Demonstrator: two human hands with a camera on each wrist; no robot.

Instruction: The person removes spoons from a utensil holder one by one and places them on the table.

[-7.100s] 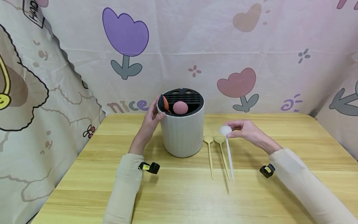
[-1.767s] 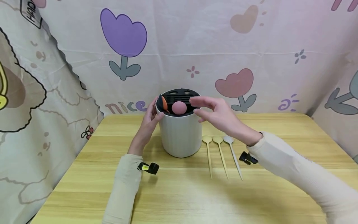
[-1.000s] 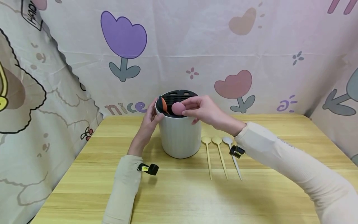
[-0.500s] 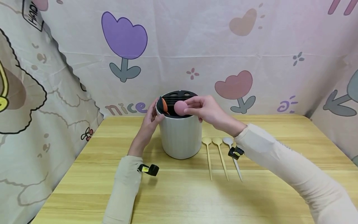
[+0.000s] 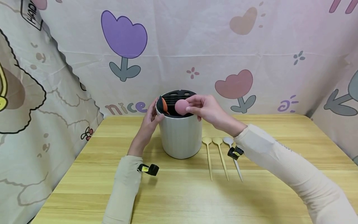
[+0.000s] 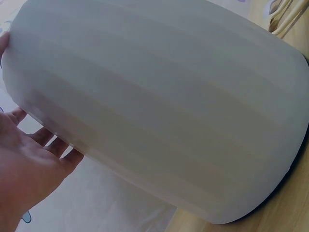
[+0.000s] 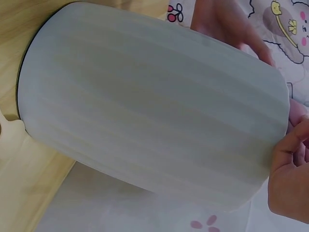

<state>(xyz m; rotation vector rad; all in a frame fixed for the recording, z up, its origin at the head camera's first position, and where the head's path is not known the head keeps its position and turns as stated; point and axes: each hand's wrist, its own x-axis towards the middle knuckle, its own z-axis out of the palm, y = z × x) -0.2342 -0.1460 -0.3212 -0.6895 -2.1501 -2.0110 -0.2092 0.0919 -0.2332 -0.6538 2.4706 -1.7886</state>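
A ribbed white utensil holder (image 5: 180, 137) with a black slotted top stands upright on the table. My left hand (image 5: 149, 119) grips its left rim, the thumb at the front and the fingers round the far side; the left wrist view shows these fingers (image 6: 58, 145) against the wall. At the holder's opening, my right hand (image 5: 209, 110) pinches the round pink bowl of what looks like a spoon (image 5: 181, 107) between thumb and fingers. Its handle is hidden. Beside it in the holder stand an orange utensil (image 5: 164, 105) and a dark one (image 5: 159, 105).
Right of the holder, two pale yellow spoons (image 5: 208, 155) and a white spoon (image 5: 237, 165) lie side by side on the wooden table (image 5: 179, 196). The right sleeve and wrist camera (image 5: 236, 152) partly cover the white one. A printed cloth (image 5: 179, 37) hangs behind.
Earlier my right hand laid down the white spoon, then came over to the holder and took hold of the pink bowl. The bowl has shifted slightly right and up. My left hand has stayed put.
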